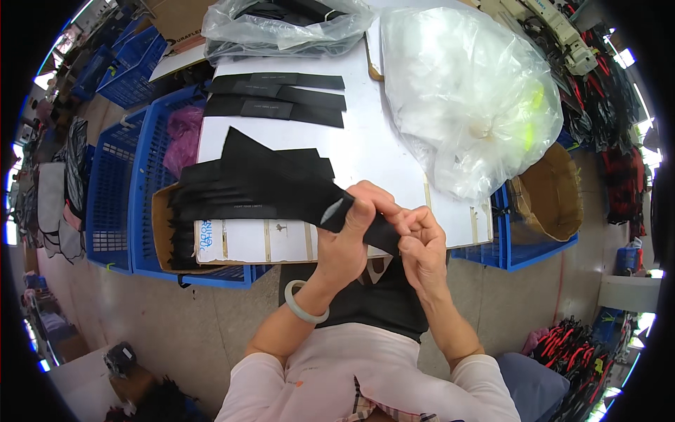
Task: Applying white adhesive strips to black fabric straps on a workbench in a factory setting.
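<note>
A black fabric strip (278, 169) runs from the pile toward me, and my left hand (341, 250) is closed round its near end. A small pale grey patch shows on the black beside my left thumb; I cannot make out what it is. My right hand (425, 246) pinches at the strip's tip, its thumb and forefinger pressed together close to the left fingers. Beneath the held strip lies a fanned pile of black strips (211, 190) at the table's left edge, some hanging over it. Farther back, several more black strips (316, 96) lie overlapped on the white table (365, 144).
Clear plastic bags stand on the table: one bag (309, 42) with black pieces at the back, a bulging bag (457, 98) at the right. Blue crates (116, 190) sit left of the table. A cardboard box (548, 186) rests in a blue crate at the right.
</note>
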`<state>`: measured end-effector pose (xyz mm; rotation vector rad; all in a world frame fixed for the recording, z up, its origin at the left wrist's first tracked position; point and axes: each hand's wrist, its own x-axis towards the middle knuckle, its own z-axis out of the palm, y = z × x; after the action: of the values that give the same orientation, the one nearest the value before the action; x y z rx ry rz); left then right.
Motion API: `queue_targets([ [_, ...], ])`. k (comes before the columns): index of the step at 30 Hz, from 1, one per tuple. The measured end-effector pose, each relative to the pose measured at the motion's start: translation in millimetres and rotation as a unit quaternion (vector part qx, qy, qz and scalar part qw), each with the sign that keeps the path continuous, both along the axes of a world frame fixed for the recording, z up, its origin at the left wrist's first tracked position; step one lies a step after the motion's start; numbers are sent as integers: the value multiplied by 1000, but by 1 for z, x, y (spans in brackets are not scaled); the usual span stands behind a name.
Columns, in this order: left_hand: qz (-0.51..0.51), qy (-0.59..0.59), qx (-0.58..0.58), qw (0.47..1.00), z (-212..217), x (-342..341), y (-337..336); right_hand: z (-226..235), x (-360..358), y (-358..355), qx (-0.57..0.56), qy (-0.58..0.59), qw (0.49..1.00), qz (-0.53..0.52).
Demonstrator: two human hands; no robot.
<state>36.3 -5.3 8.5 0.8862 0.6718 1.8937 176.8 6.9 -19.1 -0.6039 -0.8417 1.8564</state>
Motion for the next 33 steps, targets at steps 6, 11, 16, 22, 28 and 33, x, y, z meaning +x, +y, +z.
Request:
queue_targets([
  [6, -24, 21, -29, 999, 11, 0, -6, 18, 2, 8, 207, -202, 954, -79],
  [11, -52, 39, -198, 978, 8, 1, -10, 84, -11, 34, 509, -313, 792, -121],
  [16, -97, 31, -222, 970, 17, 5, -9, 94, -20, 60, 557, -393, 730, 41],
  [22, -162, 15, -252, 954, 5, 5, -12, 86, -16, 62, 529, -425, 727, 103],
  [28, -96, -25, -234, 967, 12, 0, -5, 70, -9, 51, 340, -331, 880, 13],
  [33, -78, 107, -173, 976, -9, -5, 3, 44, 13, 24, 124, -354, 920, 114],
])
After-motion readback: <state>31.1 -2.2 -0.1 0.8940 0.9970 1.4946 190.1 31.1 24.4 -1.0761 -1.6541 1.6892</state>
